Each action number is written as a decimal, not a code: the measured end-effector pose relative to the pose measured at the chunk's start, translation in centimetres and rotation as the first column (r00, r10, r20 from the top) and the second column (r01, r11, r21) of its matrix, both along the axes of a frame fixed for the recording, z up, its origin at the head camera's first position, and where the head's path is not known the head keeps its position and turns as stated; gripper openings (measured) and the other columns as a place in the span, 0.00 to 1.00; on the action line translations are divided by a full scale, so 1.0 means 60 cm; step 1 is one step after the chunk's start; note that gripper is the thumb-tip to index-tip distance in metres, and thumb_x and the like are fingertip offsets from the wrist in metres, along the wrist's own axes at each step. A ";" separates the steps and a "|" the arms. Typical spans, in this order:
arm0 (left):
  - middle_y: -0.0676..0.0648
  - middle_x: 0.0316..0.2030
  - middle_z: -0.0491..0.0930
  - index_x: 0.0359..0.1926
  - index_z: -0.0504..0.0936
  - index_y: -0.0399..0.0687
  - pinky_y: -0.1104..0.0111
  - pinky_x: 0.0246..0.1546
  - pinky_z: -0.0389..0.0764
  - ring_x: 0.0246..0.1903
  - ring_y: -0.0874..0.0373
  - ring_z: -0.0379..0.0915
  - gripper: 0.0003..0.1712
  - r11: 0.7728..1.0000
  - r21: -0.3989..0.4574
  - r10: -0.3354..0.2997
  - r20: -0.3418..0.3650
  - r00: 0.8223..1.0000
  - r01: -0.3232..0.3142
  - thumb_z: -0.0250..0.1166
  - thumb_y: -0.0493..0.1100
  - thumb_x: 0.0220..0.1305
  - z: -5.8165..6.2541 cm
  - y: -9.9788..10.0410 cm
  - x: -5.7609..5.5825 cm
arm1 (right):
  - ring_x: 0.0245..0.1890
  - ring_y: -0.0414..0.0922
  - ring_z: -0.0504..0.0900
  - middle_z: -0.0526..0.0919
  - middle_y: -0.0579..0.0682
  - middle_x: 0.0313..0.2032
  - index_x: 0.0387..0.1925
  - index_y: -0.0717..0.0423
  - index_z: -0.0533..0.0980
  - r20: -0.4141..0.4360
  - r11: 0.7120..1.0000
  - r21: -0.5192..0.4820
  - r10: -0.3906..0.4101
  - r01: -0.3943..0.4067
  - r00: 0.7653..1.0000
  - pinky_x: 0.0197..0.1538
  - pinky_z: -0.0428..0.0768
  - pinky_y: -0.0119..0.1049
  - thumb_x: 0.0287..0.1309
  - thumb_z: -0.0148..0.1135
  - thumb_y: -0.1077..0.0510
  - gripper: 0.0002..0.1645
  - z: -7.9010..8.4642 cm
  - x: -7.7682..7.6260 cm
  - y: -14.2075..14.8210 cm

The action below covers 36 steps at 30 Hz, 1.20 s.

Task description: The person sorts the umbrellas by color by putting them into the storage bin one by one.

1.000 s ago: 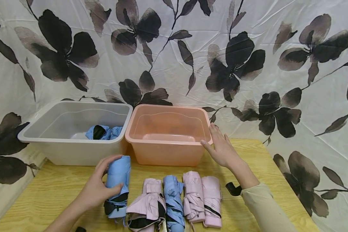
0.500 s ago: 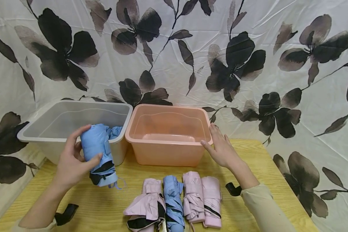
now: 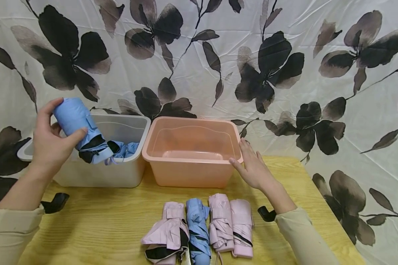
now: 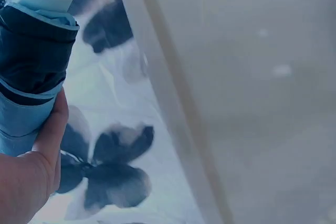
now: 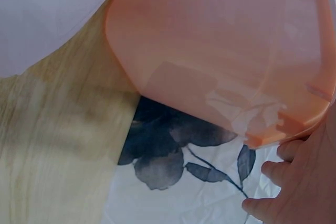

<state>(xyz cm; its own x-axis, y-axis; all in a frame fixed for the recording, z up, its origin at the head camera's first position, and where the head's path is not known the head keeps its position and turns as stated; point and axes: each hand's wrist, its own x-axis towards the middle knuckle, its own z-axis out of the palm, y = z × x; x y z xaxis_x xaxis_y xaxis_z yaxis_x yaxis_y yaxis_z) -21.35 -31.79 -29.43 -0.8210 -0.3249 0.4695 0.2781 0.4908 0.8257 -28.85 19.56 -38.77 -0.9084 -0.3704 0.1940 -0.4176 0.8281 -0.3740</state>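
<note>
My left hand [image 3: 51,141] grips a folded blue umbrella [image 3: 76,123] above the front left of the grey bin [image 3: 99,175]. In the left wrist view the thumb lies along the umbrella [image 4: 37,56], beside the bin's pale wall [image 4: 262,119]. Other blue umbrellas [image 3: 127,149] lie inside the grey bin, partly hidden. My right hand [image 3: 257,167] rests on the right rim of the orange bin [image 3: 189,173], its fingers extended. On the table in front lie a loosely folded pink umbrella [image 3: 169,233], a blue umbrella [image 3: 198,228] and two pink umbrellas [image 3: 220,222].
The two bins stand side by side at the back of the wooden table [image 3: 103,221]. A floral cloth [image 3: 212,73] hangs behind them. Black wrist pieces [image 3: 54,203] stick out by both sleeves.
My left hand has lifted the blue umbrella off the table and carried it left and up, over the grey bin. The right hand has stayed on the orange bin's rim.
</note>
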 end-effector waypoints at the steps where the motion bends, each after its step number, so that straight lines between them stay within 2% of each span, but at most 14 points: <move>1: 0.48 0.80 0.47 0.81 0.52 0.69 0.45 0.71 0.60 0.74 0.31 0.54 0.50 1.000 -0.004 0.014 0.016 1.000 -0.014 0.66 0.33 0.68 0.005 -0.006 -0.008 | 0.82 0.57 0.40 0.38 0.56 0.83 0.83 0.60 0.39 -0.001 1.000 0.001 0.000 0.000 1.000 0.78 0.40 0.67 0.78 0.38 0.29 0.53 0.000 0.000 0.000; 5: 0.48 0.81 0.44 0.81 0.51 0.76 0.40 0.69 0.61 0.75 0.28 0.52 0.49 0.996 -0.066 0.069 0.094 0.993 -0.063 0.65 0.39 0.70 0.020 -0.031 -0.040 | 0.82 0.57 0.40 0.40 0.58 0.83 0.83 0.61 0.40 -0.007 1.000 0.003 -0.001 0.001 1.000 0.78 0.41 0.67 0.78 0.40 0.30 0.52 0.000 0.000 0.001; 7: 0.47 0.82 0.41 0.81 0.50 0.76 0.36 0.68 0.61 0.75 0.26 0.49 0.49 0.992 -0.105 0.081 0.127 0.989 -0.068 0.65 0.41 0.70 0.025 -0.042 -0.057 | 0.82 0.57 0.40 0.41 0.59 0.83 0.83 0.61 0.40 -0.010 1.000 0.004 -0.002 0.002 1.000 0.78 0.41 0.67 0.78 0.41 0.32 0.52 0.000 0.000 0.002; 13: 0.37 0.81 0.38 0.84 0.46 0.62 0.28 0.68 0.56 0.76 0.25 0.41 0.50 0.977 -0.208 0.078 0.199 0.977 -0.036 0.63 0.42 0.69 0.025 -0.074 -0.108 | 0.82 0.57 0.40 0.41 0.58 0.83 0.83 0.61 0.40 -0.008 1.000 0.001 -0.009 0.009 1.000 0.78 0.41 0.67 0.78 0.41 0.31 0.52 -0.001 0.002 0.005; 17: 0.30 0.80 0.39 0.84 0.47 0.52 0.25 0.65 0.55 0.74 0.22 0.41 0.52 0.964 -0.264 0.052 0.257 0.965 0.018 0.65 0.39 0.67 0.013 -0.097 -0.139 | 0.82 0.57 0.40 0.40 0.57 0.83 0.83 0.60 0.40 -0.003 1.000 -0.002 -0.008 0.008 1.000 0.78 0.41 0.67 0.78 0.40 0.29 0.53 -0.003 0.003 0.006; 22: 0.22 0.76 0.40 0.83 0.46 0.45 0.21 0.58 0.60 0.66 0.16 0.46 0.52 0.928 -0.358 0.036 0.373 0.927 0.108 0.65 0.39 0.65 -0.005 -0.123 -0.164 | 0.83 0.56 0.40 0.39 0.56 0.83 0.83 0.60 0.40 0.000 1.000 0.004 -0.009 0.009 1.000 0.78 0.41 0.66 0.78 0.40 0.29 0.53 -0.006 0.003 0.006; 28: 0.16 0.71 0.43 0.80 0.48 0.35 0.20 0.56 0.62 0.61 0.15 0.48 0.51 0.890 -0.421 0.037 0.448 0.893 0.175 0.66 0.36 0.62 -0.026 -0.147 -0.184 | 0.83 0.55 0.39 0.38 0.54 0.83 0.83 0.59 0.39 0.000 1.000 0.005 -0.009 0.009 1.000 0.78 0.40 0.66 0.77 0.39 0.28 0.53 -0.004 0.002 0.003; 30: 0.15 0.70 0.44 0.79 0.49 0.32 0.20 0.57 0.61 0.60 0.15 0.48 0.51 0.884 -0.422 0.024 0.471 0.882 0.201 0.66 0.35 0.60 -0.035 -0.154 -0.190 | 0.83 0.56 0.40 0.38 0.55 0.83 0.83 0.59 0.39 -0.003 1.000 0.005 -0.010 0.010 1.000 0.78 0.40 0.65 0.77 0.39 0.28 0.53 -0.003 0.001 0.002; 34: 0.14 0.67 0.46 0.77 0.50 0.29 0.23 0.56 0.63 0.58 0.17 0.51 0.52 0.889 -0.377 -0.028 0.524 0.851 0.261 0.67 0.31 0.57 -0.055 -0.168 -0.198 | 0.82 0.57 0.41 0.39 0.56 0.83 0.83 0.60 0.40 -0.009 1.000 0.013 -0.013 0.013 1.000 0.78 0.41 0.66 0.78 0.40 0.30 0.53 -0.002 -0.001 0.001; 36: 0.14 0.66 0.47 0.77 0.49 0.28 0.27 0.54 0.66 0.57 0.18 0.54 0.53 0.894 -0.338 -0.059 0.559 0.827 0.293 0.68 0.30 0.56 -0.065 -0.174 -0.197 | 0.82 0.57 0.40 0.38 0.55 0.83 0.83 0.60 0.40 -0.004 1.000 0.012 -0.011 0.011 1.000 0.78 0.40 0.65 0.78 0.41 0.31 0.52 -0.001 -0.003 0.000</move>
<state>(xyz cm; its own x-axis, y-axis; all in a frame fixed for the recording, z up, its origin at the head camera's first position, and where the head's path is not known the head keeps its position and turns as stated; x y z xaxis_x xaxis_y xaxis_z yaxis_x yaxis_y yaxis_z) -33.19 -42.24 -33.32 -0.9994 -0.0334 0.0068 -0.0222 0.7886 0.6146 -29.05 19.53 -38.82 -0.9116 -0.3627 0.1933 -0.4098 0.8373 -0.3618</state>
